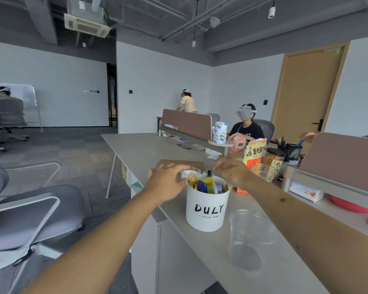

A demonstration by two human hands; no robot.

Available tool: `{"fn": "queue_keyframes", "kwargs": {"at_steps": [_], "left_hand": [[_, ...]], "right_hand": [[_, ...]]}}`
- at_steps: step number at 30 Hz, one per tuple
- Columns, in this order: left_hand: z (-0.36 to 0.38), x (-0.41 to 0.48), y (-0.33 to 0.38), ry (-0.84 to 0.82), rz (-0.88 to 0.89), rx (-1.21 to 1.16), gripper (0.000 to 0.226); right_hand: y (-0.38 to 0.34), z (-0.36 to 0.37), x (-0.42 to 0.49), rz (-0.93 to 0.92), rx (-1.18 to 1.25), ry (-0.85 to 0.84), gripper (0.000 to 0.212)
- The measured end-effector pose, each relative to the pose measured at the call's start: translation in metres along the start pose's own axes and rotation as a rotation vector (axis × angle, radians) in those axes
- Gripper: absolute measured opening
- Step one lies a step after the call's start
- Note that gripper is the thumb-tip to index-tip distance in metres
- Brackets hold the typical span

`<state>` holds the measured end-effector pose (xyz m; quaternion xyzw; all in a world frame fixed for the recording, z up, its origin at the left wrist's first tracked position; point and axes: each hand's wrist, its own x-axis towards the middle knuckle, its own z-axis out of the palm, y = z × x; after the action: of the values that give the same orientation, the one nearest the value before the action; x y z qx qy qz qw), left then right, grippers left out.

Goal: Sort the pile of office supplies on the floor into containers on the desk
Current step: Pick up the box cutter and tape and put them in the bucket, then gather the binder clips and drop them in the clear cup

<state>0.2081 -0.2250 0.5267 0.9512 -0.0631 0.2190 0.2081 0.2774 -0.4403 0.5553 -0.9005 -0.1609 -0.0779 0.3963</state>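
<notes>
The left hand [166,183] and right hand [232,172] are hovering at the rim of the white tub [206,209], which is standing on the desk [145,149] stuffed with packets [206,185]; the fingers [176,167] of both are lying loose, gripping nothing; a clear cup [251,236] is sitting just beside the tub.

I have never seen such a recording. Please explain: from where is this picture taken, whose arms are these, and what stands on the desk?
The one picture comes from a wide-angle camera worn on a person's head, so the two bare arms are that person's own. No machine is involved. The left hand and right hand reach to either side of the top of a white container marked DULY, filled with small supplies. Neither hand plainly holds anything. The container stands on a grey desk, with an empty clear plastic cup beside it.
</notes>
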Motion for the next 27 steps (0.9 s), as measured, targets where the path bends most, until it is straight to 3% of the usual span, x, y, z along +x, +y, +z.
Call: {"fn": "queue_keyframes", "kwargs": {"at_steps": [4,14,20,27], "left_hand": [[-0.035,-0.032,-0.01,0.09,-0.055,-0.01,0.032],[-0.061,-0.134,-0.087,0.045,-0.332,0.135,0.02],[-0.023,-0.212,-0.144,0.003,-0.48,0.111,0.016],[0.061,-0.295,-0.212,-0.228,-0.625,0.117,0.018]], "right_hand": [[-0.028,0.026,-0.02,-0.074,-0.051,-0.001,0.006],[-0.076,0.134,-0.074,-0.296,-0.131,-0.053,0.008],[-0.064,0.224,-0.112,-0.327,-0.179,-0.154,0.013],[0.0,0.337,-0.155,-0.222,-0.216,-0.345,0.019]]}}
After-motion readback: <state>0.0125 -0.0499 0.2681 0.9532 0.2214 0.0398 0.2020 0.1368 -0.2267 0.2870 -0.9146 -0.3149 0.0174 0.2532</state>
